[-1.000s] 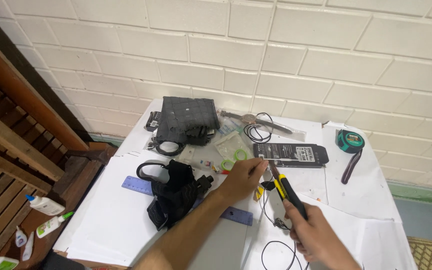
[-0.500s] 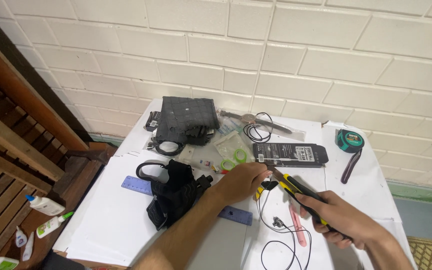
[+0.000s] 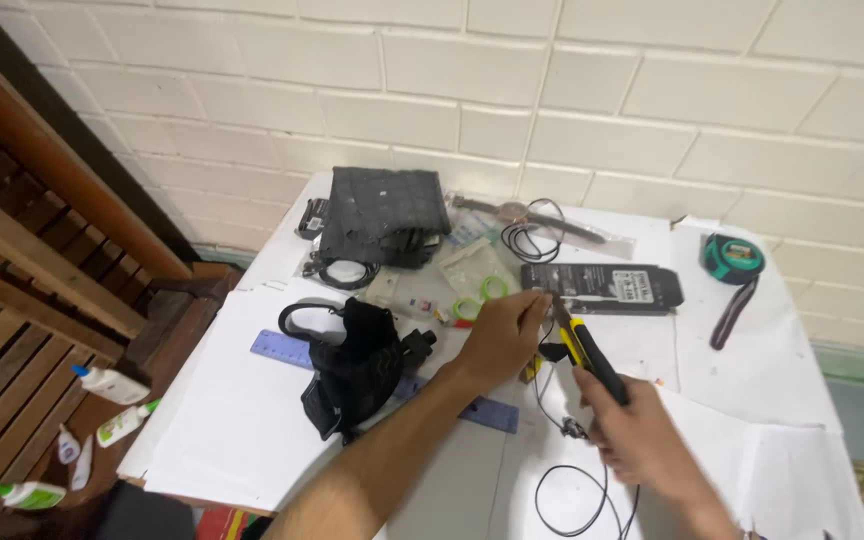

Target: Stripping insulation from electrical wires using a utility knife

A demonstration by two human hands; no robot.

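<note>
At the centre of the frame, the left hand point(image 3: 504, 335) is pinching a thin black wire point(image 3: 564, 455) at the tip of the yellow-and-black-handled pliers point(image 3: 589, 350), which the right hand point(image 3: 642, 445) is gripping just below. The wire is trailing down over the white paper-covered table point(image 3: 232, 420). A black fabric pouch point(image 3: 357, 365) is lying left, on a blue plastic ruler point(image 3: 287, 348).
</note>
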